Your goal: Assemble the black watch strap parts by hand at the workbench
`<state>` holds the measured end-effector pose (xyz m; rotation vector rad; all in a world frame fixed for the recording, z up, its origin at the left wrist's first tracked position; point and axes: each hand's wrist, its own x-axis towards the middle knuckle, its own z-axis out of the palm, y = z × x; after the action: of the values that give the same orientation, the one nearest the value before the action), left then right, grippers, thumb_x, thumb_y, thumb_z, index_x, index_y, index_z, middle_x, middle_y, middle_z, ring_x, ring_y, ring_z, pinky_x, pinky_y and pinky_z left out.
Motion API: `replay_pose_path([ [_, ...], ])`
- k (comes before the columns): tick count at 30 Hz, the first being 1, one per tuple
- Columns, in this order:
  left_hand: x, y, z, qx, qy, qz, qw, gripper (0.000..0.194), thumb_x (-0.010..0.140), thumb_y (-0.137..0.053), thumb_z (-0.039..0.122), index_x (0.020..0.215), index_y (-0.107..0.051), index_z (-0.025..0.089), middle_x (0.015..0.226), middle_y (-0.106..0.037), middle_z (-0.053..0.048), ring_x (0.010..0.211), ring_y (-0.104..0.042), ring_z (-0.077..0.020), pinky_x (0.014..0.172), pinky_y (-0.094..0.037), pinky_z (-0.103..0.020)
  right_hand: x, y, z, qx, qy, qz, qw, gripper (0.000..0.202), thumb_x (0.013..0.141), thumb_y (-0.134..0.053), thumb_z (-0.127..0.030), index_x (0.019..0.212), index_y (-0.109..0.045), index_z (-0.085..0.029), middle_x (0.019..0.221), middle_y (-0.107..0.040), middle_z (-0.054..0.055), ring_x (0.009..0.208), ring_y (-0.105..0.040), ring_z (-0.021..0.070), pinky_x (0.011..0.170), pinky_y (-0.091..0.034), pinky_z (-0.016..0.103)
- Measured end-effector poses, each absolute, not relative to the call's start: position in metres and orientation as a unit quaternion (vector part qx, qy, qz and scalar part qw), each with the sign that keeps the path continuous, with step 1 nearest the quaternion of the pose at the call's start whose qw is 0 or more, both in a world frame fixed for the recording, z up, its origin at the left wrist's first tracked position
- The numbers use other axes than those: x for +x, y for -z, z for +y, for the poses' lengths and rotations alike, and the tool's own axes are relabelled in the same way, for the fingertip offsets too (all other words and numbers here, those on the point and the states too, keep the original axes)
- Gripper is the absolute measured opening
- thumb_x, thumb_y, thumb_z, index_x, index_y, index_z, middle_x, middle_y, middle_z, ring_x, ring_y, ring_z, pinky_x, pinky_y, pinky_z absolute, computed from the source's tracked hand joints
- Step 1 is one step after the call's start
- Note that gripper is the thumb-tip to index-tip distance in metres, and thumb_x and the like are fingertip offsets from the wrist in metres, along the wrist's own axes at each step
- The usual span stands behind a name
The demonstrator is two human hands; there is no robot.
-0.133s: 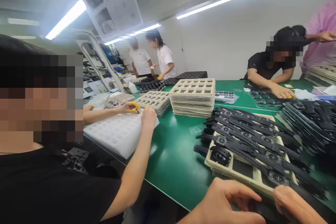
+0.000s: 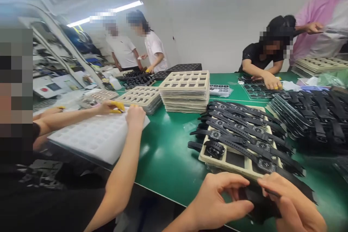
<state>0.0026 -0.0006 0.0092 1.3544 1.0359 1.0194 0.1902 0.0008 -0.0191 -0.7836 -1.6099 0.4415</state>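
At the bottom right, my left hand [image 2: 217,199] curls its thumb and fingers around the left side of a dark item [image 2: 258,201], which looks like a black watch, blurred. My right hand [image 2: 292,197] pinches a black strap end at the item's right side. Just beyond both hands lies a cream tray [image 2: 241,170] with black watches laid across it in rows, straps stretched out. One watch [image 2: 214,149] sits curled in the tray's near left compartment, and the compartment beside it holds no watch.
Stacked cream trays [image 2: 185,96] stand on the green table [image 2: 168,152]. At right are clear trays [image 2: 290,116] with black straps. A co-worker's arms reach over a white foam tray [image 2: 92,137] at left. Other people stand or lean across the table.
The view has swung right, so the table and people appear further left. My hands show more fully, with the dark item between them more visible.
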Motion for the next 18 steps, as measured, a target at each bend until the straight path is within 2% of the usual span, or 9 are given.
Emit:
replay_pose_path([
  [4,0.001,-0.009,0.004,0.596,-0.427,0.427,0.53,0.035,0.065,-0.082,0.021,0.099,-0.081,0.014,0.074,-0.069,-0.003,0.064,-0.06,-0.0129,0.061,-0.049,-0.021,0.19,0.015,0.01,-0.325,-0.183,-0.723,0.582,0.022,0.096,-0.059,-0.022,0.114,-0.071,-0.028,0.08,-0.07,0.003,0.07,-0.067,0.021,0.057,-0.056,0.03],
  [8,-0.003,-0.009,0.007,0.594,-0.441,0.416,0.529,0.03,0.068,-0.08,0.021,0.096,-0.08,0.014,0.073,-0.066,-0.002,0.063,-0.06,-0.0121,0.064,-0.05,-0.022,0.194,0.015,0.016,-0.296,-0.226,-0.743,0.556,0.022,0.095,-0.056,-0.015,0.108,-0.07,-0.025,0.077,-0.066,0.002,0.069,-0.065,0.0189,0.061,-0.055,0.03],
  [14,-0.011,-0.008,0.008,0.598,-0.461,0.412,0.51,0.027,0.071,-0.08,0.021,0.098,-0.08,0.017,0.074,-0.063,-0.001,0.065,-0.059,-0.0132,0.066,-0.05,-0.025,0.194,0.011,0.018,-0.305,-0.238,-0.778,0.495,0.027,0.097,-0.054,-0.019,0.117,-0.071,-0.025,0.087,-0.068,0.004,0.073,-0.066,0.0185,0.062,-0.055,0.028],
  [18,-0.013,-0.001,0.01,0.607,-0.503,0.4,0.468,0.027,0.073,-0.082,0.023,0.1,-0.081,0.021,0.079,-0.064,-0.003,0.074,-0.062,-0.0162,0.075,-0.053,-0.028,0.192,0.005,0.019,-0.298,-0.25,-0.783,0.485,0.027,0.097,-0.054,-0.018,0.117,-0.071,-0.026,0.089,-0.069,0.005,0.076,-0.067,0.0193,0.065,-0.055,0.028],
])
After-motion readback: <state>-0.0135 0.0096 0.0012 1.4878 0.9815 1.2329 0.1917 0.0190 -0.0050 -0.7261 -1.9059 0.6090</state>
